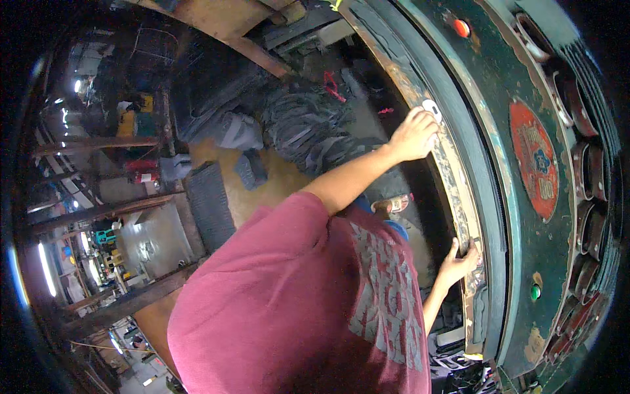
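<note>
A person in a maroon shirt (295, 308) is seen from above, beside a large green machine (525, 217) with a curved, rusted rim (453, 190). The left hand (415, 134) is pressed on the rim beside a small white piece (432, 108). The right hand (459, 262) is closed over the rim's edge lower down. Dark rubber tyres (308, 131) are piled on the floor behind.
</note>
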`<act>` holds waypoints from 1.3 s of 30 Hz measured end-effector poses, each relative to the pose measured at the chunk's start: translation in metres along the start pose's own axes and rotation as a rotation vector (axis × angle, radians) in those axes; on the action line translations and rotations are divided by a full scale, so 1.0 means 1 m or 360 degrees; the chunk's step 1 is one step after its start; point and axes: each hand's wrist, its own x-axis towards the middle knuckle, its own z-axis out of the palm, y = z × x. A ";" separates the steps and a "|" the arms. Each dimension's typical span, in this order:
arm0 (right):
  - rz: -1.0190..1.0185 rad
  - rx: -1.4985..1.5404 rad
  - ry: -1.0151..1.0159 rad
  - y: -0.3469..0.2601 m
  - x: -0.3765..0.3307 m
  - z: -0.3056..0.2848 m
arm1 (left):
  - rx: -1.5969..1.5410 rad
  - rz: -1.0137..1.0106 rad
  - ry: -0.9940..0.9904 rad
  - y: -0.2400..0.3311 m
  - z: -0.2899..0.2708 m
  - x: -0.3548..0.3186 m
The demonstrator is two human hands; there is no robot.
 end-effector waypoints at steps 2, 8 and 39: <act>0.0023 -0.0079 -0.0010 0.007 0.004 0.004 | -0.0027 -0.0015 0.0010 0.005 0.004 0.002; 0.0100 -0.0103 -0.0113 0.017 0.014 0.002 | -0.0049 -0.0009 -0.0049 0.005 -0.001 0.007; 0.0563 -0.0169 -0.0271 -0.033 0.032 0.008 | 0.0366 -0.0037 -0.0972 -0.018 -0.008 0.048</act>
